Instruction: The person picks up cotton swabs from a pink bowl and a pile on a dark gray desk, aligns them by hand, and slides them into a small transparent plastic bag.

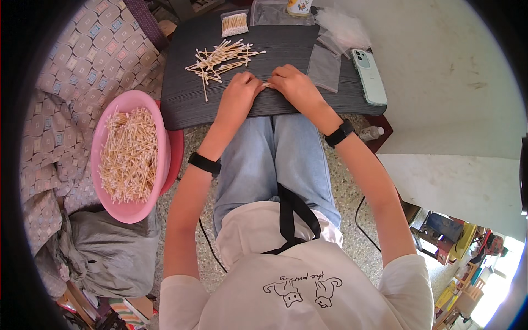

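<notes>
My left hand (242,91) and my right hand (294,87) meet near the front edge of the dark table (181,91). Fingers of both are closed in a pinch on a few cotton swabs (266,85), mostly hidden, with only a small pale part showing between the fingertips. Just beyond my left hand lies a loose, criss-crossed pile of cotton swabs (223,58) with wooden sticks and white tips. Farther back rests a clear bag packed with a neat row of swabs (234,25). Flat empty plastic bags (323,67) lie to the right of my right hand.
A pink basin (160,159) heaped with loose swabs stands at the left, beside patterned cloth (82,66). On the table's right edge lies a pale green phone (369,77). More plastic bags (344,27) and a printed cup (298,6) are at the back.
</notes>
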Demonstrator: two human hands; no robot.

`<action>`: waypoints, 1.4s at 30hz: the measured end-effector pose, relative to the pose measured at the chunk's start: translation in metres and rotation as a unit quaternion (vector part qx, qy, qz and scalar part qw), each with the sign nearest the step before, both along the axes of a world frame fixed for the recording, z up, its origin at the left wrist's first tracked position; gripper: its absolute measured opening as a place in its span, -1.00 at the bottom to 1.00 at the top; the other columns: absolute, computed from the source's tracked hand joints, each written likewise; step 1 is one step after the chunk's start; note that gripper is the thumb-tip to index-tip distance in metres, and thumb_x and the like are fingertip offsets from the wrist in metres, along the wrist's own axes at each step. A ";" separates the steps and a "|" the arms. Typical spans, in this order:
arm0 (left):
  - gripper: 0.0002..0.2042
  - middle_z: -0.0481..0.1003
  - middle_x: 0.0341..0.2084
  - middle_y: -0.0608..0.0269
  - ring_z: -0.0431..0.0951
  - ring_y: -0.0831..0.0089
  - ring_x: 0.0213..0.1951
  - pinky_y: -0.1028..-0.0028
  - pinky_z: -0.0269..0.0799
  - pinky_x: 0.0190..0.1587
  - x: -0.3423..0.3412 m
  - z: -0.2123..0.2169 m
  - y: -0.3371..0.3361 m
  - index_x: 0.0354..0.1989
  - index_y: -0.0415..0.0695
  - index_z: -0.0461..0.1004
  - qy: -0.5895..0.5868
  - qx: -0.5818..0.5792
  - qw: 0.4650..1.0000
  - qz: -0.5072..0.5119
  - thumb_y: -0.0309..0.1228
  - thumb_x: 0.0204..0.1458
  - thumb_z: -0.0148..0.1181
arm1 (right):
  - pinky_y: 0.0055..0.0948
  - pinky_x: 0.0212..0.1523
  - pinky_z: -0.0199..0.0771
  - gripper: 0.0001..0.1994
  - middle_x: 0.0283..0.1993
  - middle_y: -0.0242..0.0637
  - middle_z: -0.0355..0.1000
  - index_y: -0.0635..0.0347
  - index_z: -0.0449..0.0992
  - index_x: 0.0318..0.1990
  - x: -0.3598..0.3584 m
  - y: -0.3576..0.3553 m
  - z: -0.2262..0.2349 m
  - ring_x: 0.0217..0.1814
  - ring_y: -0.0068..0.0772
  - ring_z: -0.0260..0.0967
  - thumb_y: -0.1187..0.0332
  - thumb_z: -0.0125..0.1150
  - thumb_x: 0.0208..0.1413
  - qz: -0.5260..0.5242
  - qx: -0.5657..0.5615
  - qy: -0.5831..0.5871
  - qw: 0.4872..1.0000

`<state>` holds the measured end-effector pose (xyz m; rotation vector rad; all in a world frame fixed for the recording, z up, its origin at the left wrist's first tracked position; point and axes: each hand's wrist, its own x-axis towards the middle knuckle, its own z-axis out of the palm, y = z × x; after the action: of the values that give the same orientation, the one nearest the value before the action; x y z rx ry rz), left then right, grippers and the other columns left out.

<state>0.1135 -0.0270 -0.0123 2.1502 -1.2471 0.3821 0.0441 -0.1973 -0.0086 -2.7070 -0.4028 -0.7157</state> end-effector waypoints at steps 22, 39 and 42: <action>-0.89 0.34 -0.41 0.18 0.38 0.32 -0.30 0.39 0.38 -0.17 -0.002 -0.002 0.001 -0.33 -0.23 0.42 -0.142 0.110 0.984 -0.013 -0.44 0.05 0.09 | -0.41 -0.23 0.51 -0.83 -0.34 -0.32 0.39 0.23 0.51 -0.36 -0.013 0.008 -0.004 -0.23 -0.34 0.38 0.48 0.15 -0.20 0.000 -0.060 -0.056 0.997; -0.87 0.35 -0.39 0.15 0.47 0.35 -0.42 0.41 0.42 -0.37 -0.029 0.020 0.017 -0.24 -0.32 0.38 0.131 0.050 0.987 -0.081 -0.51 0.11 0.08 | -0.39 -0.34 0.49 -0.73 -0.28 -0.23 0.42 0.25 0.52 -0.14 -0.045 0.006 0.018 -0.29 -0.31 0.46 0.49 0.19 -0.06 0.039 0.095 0.004 0.995; -0.89 0.37 -0.39 0.19 0.44 0.47 -0.55 0.48 0.39 -0.47 -0.036 0.035 0.028 -0.21 -0.31 0.42 0.210 0.003 0.970 -0.126 -0.56 0.11 0.08 | -0.42 -0.41 0.43 -0.77 -0.32 -0.23 0.44 0.23 0.56 -0.13 -0.061 0.011 0.037 -0.41 -0.38 0.44 0.50 0.21 0.01 0.057 0.241 0.072 0.966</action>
<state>0.0770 0.0005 0.0222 1.9114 -1.2463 -0.1777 -0.0166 -0.1860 0.0287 -2.2375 -0.2990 -0.5021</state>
